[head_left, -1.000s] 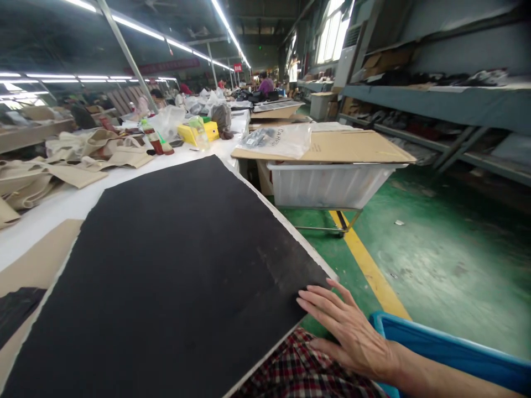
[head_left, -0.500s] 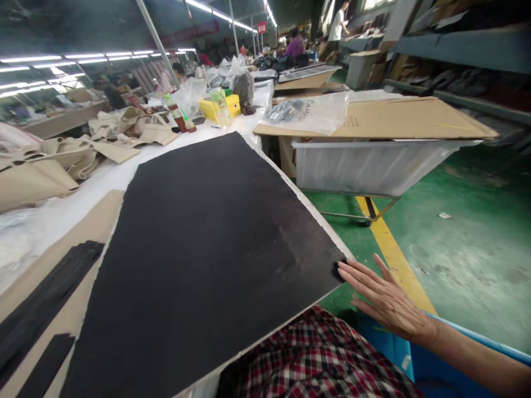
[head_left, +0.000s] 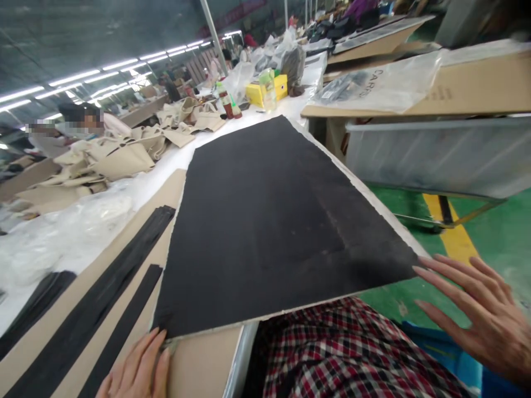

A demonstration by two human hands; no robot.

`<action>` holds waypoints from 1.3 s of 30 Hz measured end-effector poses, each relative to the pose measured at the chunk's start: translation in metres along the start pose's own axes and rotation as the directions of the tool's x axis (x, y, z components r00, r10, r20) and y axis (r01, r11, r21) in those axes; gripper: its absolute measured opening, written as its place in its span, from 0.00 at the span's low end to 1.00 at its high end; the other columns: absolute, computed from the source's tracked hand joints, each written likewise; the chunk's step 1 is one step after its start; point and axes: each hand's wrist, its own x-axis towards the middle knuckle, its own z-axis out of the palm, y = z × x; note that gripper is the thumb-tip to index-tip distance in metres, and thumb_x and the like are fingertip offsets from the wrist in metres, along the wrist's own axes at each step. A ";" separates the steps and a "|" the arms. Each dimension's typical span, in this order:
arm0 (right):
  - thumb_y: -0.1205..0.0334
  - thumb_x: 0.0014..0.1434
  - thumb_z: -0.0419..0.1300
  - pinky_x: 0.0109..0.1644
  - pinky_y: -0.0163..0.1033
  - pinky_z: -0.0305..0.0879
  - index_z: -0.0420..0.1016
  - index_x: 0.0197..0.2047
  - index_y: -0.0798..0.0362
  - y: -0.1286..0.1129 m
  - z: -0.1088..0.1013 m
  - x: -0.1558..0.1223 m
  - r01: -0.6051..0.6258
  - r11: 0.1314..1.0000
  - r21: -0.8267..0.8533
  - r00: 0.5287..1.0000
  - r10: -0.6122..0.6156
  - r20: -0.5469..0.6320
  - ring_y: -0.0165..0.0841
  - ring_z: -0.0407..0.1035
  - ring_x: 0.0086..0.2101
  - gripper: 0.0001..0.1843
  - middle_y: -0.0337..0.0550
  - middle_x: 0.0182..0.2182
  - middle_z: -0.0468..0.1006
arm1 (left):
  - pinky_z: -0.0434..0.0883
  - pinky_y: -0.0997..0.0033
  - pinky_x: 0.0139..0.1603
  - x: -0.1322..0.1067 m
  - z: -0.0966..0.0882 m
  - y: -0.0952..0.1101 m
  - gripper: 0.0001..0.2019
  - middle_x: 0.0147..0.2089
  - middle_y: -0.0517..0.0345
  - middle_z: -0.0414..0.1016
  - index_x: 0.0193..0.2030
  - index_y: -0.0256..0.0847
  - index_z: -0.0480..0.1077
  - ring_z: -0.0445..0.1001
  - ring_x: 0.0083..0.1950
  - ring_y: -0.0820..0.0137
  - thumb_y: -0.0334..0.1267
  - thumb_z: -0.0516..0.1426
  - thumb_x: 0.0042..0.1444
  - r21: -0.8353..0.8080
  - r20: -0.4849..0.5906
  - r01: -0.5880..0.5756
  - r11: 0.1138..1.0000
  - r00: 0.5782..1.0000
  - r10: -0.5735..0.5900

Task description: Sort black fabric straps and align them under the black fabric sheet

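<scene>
A large black sheet (head_left: 257,221) with pale, rough edges lies flat on the table before me. My right hand (head_left: 477,309) is open, fingers spread, its fingertips at the sheet's near right corner. At the near left corner, the extended fingertips of my left hand (head_left: 139,365) touch the sheet; the rest of that hand is cut off by the frame. Beneath the sheet is a beige board (head_left: 203,359). Left of the sheet, a short black strip (head_left: 126,326) and a longer stack of black strips (head_left: 99,298) lie on the board.
Another black bundle (head_left: 37,304) and clear plastic (head_left: 83,226) lie at left, with beige pieces (head_left: 124,157) beyond. Bottles (head_left: 226,102) and a yellow box (head_left: 255,95) stand farther back. A white bin (head_left: 435,152) under cardboard (head_left: 489,83) is at right. Other people sit at far left.
The view has swung left, so things appear farther right. My left hand has come into view at the near left corner. My right hand stays by the right corner, fingers spread wider.
</scene>
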 end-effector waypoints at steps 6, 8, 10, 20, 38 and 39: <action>0.56 0.64 0.53 0.61 0.53 0.52 0.58 0.65 0.42 -0.072 0.012 0.048 0.245 0.950 0.195 0.961 -0.264 0.079 0.41 0.62 0.54 0.27 0.40 0.55 0.68 | 0.59 0.57 0.55 0.004 -0.015 0.018 0.14 0.55 0.49 0.71 0.52 0.44 0.68 0.69 0.53 0.59 0.43 0.48 0.64 0.046 0.037 -0.005 0.999 0.999 0.003; 0.56 0.64 0.54 0.60 0.50 0.53 0.60 0.64 0.43 -0.095 0.018 0.066 0.316 0.921 0.226 0.932 -0.346 0.109 0.39 0.62 0.54 0.26 0.39 0.56 0.67 | 0.58 0.57 0.55 0.006 -0.018 0.023 0.15 0.53 0.48 0.72 0.53 0.42 0.67 0.70 0.53 0.59 0.43 0.49 0.64 0.048 0.006 -0.020 0.999 1.000 0.020; 0.57 0.63 0.54 0.59 0.48 0.53 0.61 0.63 0.44 -0.117 0.023 0.083 0.382 0.886 0.262 0.896 -0.424 0.127 0.37 0.61 0.54 0.25 0.39 0.56 0.66 | 0.57 0.57 0.56 0.007 -0.021 0.030 0.14 0.52 0.49 0.73 0.54 0.41 0.66 0.70 0.53 0.59 0.40 0.50 0.64 0.057 -0.026 -0.045 0.997 0.999 0.047; 0.57 0.67 0.50 0.56 0.50 0.48 0.64 0.60 0.51 -0.214 0.062 0.118 0.409 0.765 0.498 0.849 -0.519 0.098 0.37 0.61 0.48 0.20 0.42 0.50 0.69 | 0.59 0.64 0.54 0.016 -0.028 0.103 0.17 0.51 0.55 0.74 0.57 0.45 0.67 0.69 0.52 0.65 0.31 0.49 0.64 -0.156 0.048 -0.299 0.941 0.950 0.310; 0.64 0.65 0.50 0.52 0.58 0.47 0.63 0.61 0.55 -0.219 0.087 0.107 0.475 0.768 0.430 0.826 -0.557 0.084 0.40 0.59 0.48 0.21 0.42 0.51 0.70 | 0.62 0.63 0.49 0.015 -0.022 0.100 0.17 0.51 0.56 0.74 0.58 0.47 0.66 0.71 0.49 0.66 0.34 0.49 0.64 -0.176 0.072 -0.308 0.935 0.943 0.324; 0.65 0.65 0.51 0.53 0.58 0.47 0.63 0.61 0.54 -0.219 0.087 0.106 0.480 0.769 0.423 0.823 -0.561 0.086 0.40 0.59 0.48 0.22 0.42 0.51 0.69 | 0.62 0.63 0.50 0.015 -0.021 0.100 0.17 0.51 0.56 0.74 0.58 0.47 0.66 0.71 0.49 0.65 0.35 0.49 0.64 -0.168 0.063 -0.316 0.934 0.942 0.331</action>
